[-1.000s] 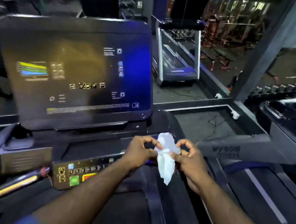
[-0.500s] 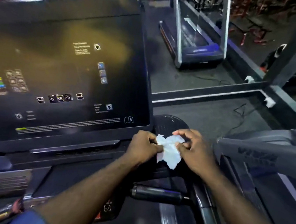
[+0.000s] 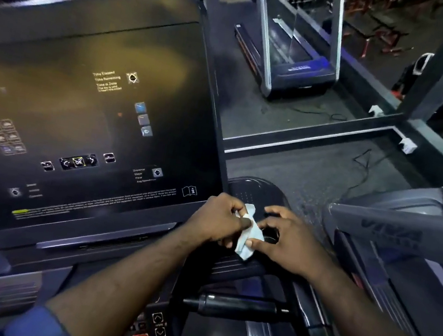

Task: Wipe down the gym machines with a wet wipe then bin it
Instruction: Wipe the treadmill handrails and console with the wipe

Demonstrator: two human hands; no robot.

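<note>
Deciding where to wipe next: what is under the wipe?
The wipe, pinched by the left hand and right hand, is above the console's black side tray. Whether it touches is unclear. The tray's part beneath the hands is hidden.

Console screen [image 3: 78, 117] blocks L; side rail [image 3: 406, 233] R; gap btwn.

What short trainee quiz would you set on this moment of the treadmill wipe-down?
1. True or false: the white wet wipe is spread out flat.
2. Who holds the wipe? A left hand alone; B right hand alone; C both hands.
3. Fill in: the black cylindrical handlebar grip is touched by ___ hand.
Key: 1 false, it is crumpled; 2 C, left hand and right hand both pinch it; 3 neither.
</note>
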